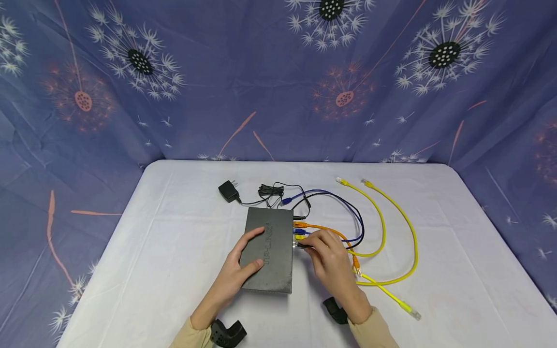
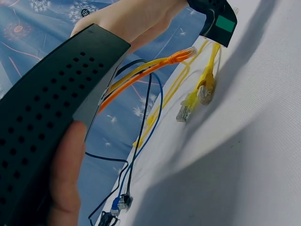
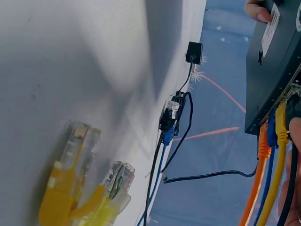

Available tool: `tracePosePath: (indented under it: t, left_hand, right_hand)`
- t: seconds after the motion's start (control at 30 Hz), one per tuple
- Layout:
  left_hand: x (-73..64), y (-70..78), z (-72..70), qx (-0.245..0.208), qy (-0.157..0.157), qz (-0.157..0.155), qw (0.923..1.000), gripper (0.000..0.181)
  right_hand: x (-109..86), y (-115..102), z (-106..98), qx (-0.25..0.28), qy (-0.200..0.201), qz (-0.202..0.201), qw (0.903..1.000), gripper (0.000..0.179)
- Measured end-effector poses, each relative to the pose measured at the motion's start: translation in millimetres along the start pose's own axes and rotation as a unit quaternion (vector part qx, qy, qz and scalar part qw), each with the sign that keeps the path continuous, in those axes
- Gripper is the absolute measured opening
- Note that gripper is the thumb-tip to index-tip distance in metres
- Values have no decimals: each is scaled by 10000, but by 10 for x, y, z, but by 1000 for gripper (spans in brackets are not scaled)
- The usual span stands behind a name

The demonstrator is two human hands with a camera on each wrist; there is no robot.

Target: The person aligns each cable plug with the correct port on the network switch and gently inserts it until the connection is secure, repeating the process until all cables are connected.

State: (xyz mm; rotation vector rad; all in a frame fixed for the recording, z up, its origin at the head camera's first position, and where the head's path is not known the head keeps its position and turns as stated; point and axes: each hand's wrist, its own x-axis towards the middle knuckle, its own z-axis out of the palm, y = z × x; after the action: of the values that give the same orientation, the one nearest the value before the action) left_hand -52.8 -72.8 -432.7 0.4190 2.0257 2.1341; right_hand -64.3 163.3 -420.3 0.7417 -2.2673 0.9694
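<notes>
My left hand [image 1: 235, 273] grips a black TP-LINK network switch [image 1: 274, 278] by its left side, thumb and a finger across the lettered top. A fingertip shows against its labelled underside in the right wrist view, where the box is held up off the table. On the right edge, an orange cable [image 3: 262, 141], a blue cable [image 3: 271, 129] and a yellow cable [image 3: 281, 125] sit in neighbouring ports. My right hand [image 1: 334, 261] pinches the black network cable's plug [image 1: 299, 245] right at the port beside the yellow one. Its tip is partly hidden.
Behind the switch lie a black power adapter [image 1: 228, 191], its bundled cord [image 1: 271, 190] and a loose blue plug [image 1: 285, 201]. Yellow cables [image 1: 415, 237] loop to the right, with a loose yellow plug [image 1: 409, 309] near the front. An orange plug [image 1: 357, 265] hangs beside my right hand.
</notes>
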Motion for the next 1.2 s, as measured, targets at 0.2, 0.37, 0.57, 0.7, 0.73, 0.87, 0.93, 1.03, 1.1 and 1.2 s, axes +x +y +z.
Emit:
tracePosePath:
  t: [0.2,0.37,0.57,0.7,0.73,0.87,0.93,1.03,1.1,1.2]
  left_hand:
    - [0,6,-10,158,-180,75,9997,62]
    - [-2,14,-17,246,-304,107,9992,62]
    - [-3,29,-25,313,-399,66,9987,61]
    - [-5,43,-25,359,-427,86,9984,61]
    - [-7,47,-25,365,-434,85,9984,61]
    - [-10,59,-21,395,-421,71,9983,62]
    - [-13,64,-20,412,-403,62,9983,62]
    - [-16,69,-19,416,-369,52,9984,62]
    - [-18,68,-18,429,-351,52,9985,62]
    - [-20,62,-18,439,-334,64,9985,63]
  right_hand:
    - [-2,26,29,201,119,-116,9997,7]
    - [5,32,44,176,266,-241,9992,24]
    - [18,38,50,87,383,-411,9984,31]
    - [23,38,62,86,410,-451,9981,31]
    - [25,35,65,93,412,-466,9980,31]
    - [37,27,78,116,443,-548,9974,31]
    - [45,22,83,136,444,-565,9973,31]
    - [56,15,85,160,456,-553,9973,30]
    - [61,10,84,175,451,-541,9974,30]
    - [68,4,83,192,436,-531,9975,30]
